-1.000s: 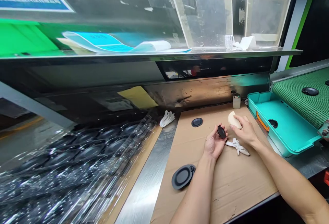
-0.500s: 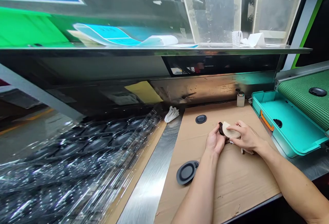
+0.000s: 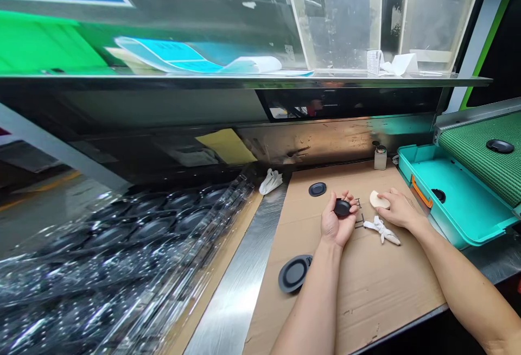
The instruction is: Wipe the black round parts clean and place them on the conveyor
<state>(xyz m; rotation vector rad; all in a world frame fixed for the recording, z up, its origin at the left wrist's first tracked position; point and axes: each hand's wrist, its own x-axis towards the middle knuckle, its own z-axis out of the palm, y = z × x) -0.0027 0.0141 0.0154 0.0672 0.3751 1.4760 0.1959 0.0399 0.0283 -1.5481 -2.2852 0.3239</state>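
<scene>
Palm up, my left hand (image 3: 337, 226) has its fingers curled round a small round black plastic part (image 3: 342, 208). My right hand (image 3: 396, 209) pinches a cream-coloured round pad (image 3: 378, 201) low over the cardboard (image 3: 366, 295), apart from the left hand. Between the hands and a little nearer lies a twisted white cloth (image 3: 382, 230). A black disc (image 3: 317, 189) rests on the cardboard beyond my left hand. Beside my left forearm is a larger dark grey round part (image 3: 293, 274), its right edge partly hidden by the arm.
A turquoise tray (image 3: 472, 197) with a black part inside stands right, beside a green conveyor belt (image 3: 480, 143) carrying another black disc. A small bottle (image 3: 380, 158) stands at the back. Clear plastic trays (image 3: 134, 257) of black parts fill the left. A metal shelf (image 3: 244, 82) crosses above.
My right hand has moved right and away from my left hand, taking the cream pad with it. The black part in my left palm and the white cloth now show more fully.
</scene>
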